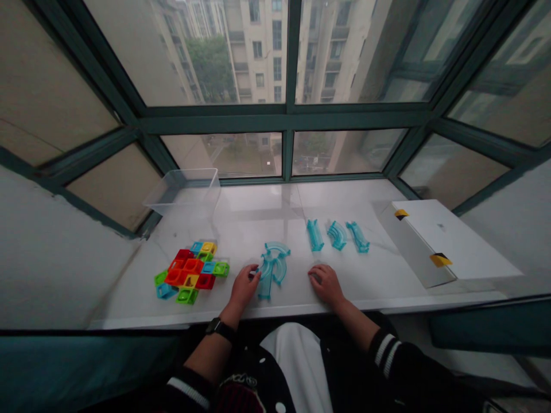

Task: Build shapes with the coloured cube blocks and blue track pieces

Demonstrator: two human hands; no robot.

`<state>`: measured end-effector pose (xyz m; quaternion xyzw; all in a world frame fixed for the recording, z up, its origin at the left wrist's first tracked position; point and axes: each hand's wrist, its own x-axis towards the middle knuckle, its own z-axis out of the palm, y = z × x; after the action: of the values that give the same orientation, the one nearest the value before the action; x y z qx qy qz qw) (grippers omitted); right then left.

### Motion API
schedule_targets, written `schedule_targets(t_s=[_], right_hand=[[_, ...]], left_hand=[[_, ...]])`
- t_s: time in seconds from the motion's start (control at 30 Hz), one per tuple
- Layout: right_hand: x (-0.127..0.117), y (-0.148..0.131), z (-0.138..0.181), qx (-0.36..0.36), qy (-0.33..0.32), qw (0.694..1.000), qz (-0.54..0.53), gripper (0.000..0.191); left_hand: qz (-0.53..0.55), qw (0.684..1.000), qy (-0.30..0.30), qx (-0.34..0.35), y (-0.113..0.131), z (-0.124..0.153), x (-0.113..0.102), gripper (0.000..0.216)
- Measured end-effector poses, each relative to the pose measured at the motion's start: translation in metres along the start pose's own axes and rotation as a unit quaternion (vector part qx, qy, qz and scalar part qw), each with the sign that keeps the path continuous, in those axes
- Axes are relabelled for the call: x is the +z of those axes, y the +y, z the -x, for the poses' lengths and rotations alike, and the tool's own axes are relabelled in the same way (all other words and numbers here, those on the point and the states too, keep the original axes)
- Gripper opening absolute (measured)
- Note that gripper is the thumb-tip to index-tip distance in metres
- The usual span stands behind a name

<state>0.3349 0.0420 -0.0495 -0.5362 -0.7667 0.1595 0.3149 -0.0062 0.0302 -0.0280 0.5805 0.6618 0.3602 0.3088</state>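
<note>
Head view: left hand (244, 285) is touching clear blue curved track pieces (270, 271), fingers bunched, any pinch unclear. Right hand (326, 284) is resting on the white bench (379, 269), fingers loosely curled.

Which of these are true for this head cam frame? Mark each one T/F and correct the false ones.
1. The left hand touches the cluster of transparent blue curved track pieces. True.
2. The black watch is on the right wrist. False: it is on the left wrist.
3. The coloured plastic blocks are inside the clear plastic bin. False: they lie on the marble sill, outside the bin.
4. Three separate blue track pieces lie in a row beyond the right hand. True.
5. The white box sits left of the blocks. False: it is at the right end of the sill.
</note>
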Motion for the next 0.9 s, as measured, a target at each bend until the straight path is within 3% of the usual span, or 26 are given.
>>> schedule_targets(t_s=[0.23, 0.4, 0.63, 0.9], right_hand=[[0.0, 0.001, 0.0, 0.0, 0.0, 1.0, -0.001, 0.017], [0.001, 0.001, 0.0, 0.0, 0.003, 1.0, -0.002, 0.016], [0.001, 0.002, 0.0, -0.003, 0.001, 1.0, -0.001, 0.016], [0.0, 0.0, 0.0, 0.0, -0.002, 1.0, -0.001, 0.016]], left_hand=[[0.009, 1.0, -0.014, -0.01, 0.008, -0.004, -0.004, 0.029], [0.134, 0.989, 0.008, -0.061, 0.009, -0.004, -0.002, 0.034], [0.317, 0.936, 0.039, -0.148, 0.013, -0.003, -0.01, 0.046], [0.51, 0.833, 0.019, -0.212, 0.025, 0.003, -0.025, 0.027]])
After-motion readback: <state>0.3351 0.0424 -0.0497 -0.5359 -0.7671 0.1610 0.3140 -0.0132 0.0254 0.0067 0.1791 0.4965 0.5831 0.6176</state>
